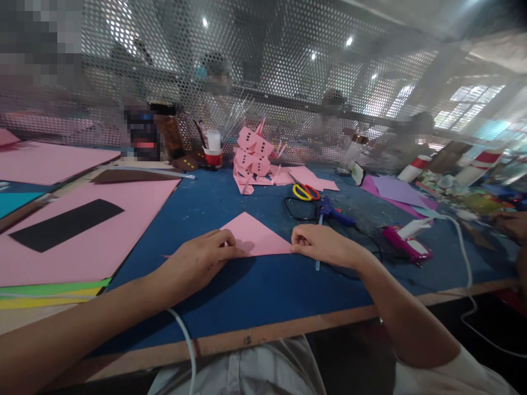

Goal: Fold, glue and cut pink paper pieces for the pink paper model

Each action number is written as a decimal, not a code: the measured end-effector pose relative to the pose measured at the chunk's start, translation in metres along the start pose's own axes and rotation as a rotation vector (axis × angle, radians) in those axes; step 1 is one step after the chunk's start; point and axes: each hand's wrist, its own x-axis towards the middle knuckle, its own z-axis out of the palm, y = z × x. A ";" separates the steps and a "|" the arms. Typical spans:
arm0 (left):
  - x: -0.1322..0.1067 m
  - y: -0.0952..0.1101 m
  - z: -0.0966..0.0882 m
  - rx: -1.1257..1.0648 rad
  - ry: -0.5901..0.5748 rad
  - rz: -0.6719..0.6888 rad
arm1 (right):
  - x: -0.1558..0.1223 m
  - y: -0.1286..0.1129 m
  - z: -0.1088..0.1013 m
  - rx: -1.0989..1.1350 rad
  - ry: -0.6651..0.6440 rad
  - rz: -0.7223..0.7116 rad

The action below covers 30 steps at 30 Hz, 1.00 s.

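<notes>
Left hand (206, 255) and right hand (325, 244): each grip seemingly pinches a corner, pinning the pink paper (257, 236) flat (apex at 12 o'clock).

blue-topped table (255, 296) | perforated metal screen (288, 82) | ceiling lights (349, 40) | bright windows (465, 104) right

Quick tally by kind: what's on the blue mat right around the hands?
Folded pink paper triangle: 1, touched by left hand and right hand
Scissors: 1, yellow and red handles
Glue guns: 2, one blue, one magenta
Total: 4
</notes>
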 end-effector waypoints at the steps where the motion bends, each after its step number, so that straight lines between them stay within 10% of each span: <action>1: 0.000 0.000 0.000 0.003 0.001 0.004 | 0.000 0.000 0.000 0.000 0.003 -0.001; 30: 0.003 0.003 -0.002 0.161 -0.070 0.076 | -0.003 0.000 -0.005 -0.084 0.019 -0.038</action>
